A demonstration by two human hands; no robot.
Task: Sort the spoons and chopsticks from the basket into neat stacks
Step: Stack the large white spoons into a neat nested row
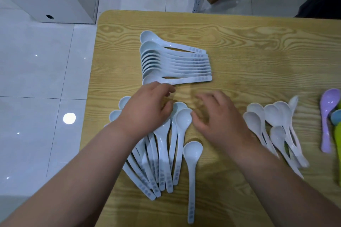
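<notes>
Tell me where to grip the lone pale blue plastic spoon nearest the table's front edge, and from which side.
Pinch the lone pale blue plastic spoon across its narrow handle, just below the bowl, from above and its right side. It lies flat, bowl up; bare wooden table flanks that side, while the fanned pale blue spoons crowd its left.
</notes>
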